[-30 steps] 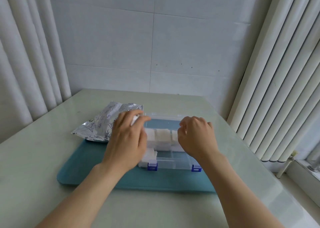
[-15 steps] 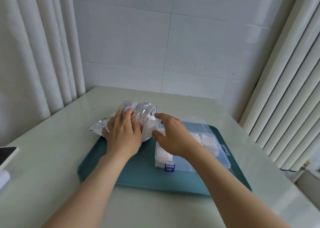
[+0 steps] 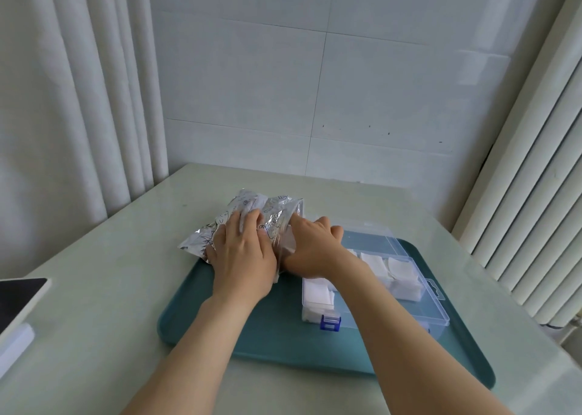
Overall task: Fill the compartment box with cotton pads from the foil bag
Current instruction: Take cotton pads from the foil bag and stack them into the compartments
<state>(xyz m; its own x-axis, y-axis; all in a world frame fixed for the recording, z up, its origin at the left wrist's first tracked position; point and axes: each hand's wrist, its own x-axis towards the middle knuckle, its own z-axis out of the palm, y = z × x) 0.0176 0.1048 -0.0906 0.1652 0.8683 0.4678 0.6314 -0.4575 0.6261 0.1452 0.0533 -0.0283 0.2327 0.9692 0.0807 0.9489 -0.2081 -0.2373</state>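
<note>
A: Your right hand [image 3: 310,247] has its fingertips inside the mouth of the foil bag [image 3: 201,241]. I cannot tell whether they are pinching anything in there.

B: Your left hand [image 3: 242,257] lies on top of the bag, fingers fairly straight, pressing it down. The bag rests partly on the far left corner of the teal tray [image 3: 267,329] and partly on the table [image 3: 94,288].

A: Your right forearm hides the middle of the compartment box [image 3: 419,291], which sits on the tray. Cotton pads [image 3: 318,291] show in its left and right compartments. A dark device [image 3: 19,301] is cut off at the left edge.

B: Half a second ago your right hand was spread and short of the bag, above the box's left edge; now it is at the mouth. Your left hand has stayed on the bag.
</note>
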